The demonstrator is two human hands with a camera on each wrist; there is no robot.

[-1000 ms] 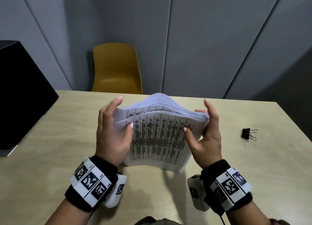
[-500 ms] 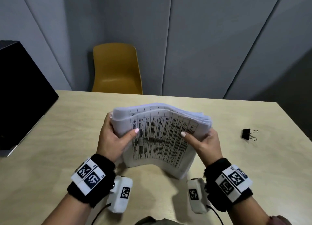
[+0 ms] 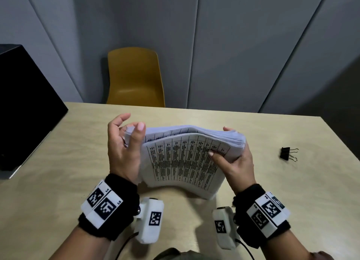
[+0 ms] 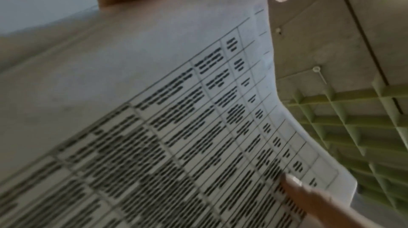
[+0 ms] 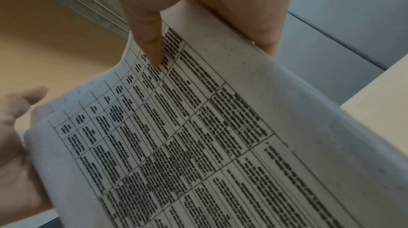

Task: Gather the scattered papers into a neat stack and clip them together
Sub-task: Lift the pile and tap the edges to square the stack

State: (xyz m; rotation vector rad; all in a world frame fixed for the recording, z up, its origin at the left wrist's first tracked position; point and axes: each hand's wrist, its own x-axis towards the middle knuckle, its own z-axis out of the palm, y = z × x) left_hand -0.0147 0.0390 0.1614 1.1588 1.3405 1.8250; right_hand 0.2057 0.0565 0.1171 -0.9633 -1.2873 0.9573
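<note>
Now squaring the stack, stood on edge on the surface. Right hand pinches it; left hand open alongside. Next: fetch clip, right of stack.

The stack of papers is thin matt white paper with black print. The tabletop looks like smooth pale wood. The binder clip is black with shiny wire handles; the chair is smooth mustard plastic.

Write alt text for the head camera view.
Right hand grips a thick stack of printed papers standing on a wooden table, while the left hand opens beside its left edge. A black binder clip lies to the right.
</note>
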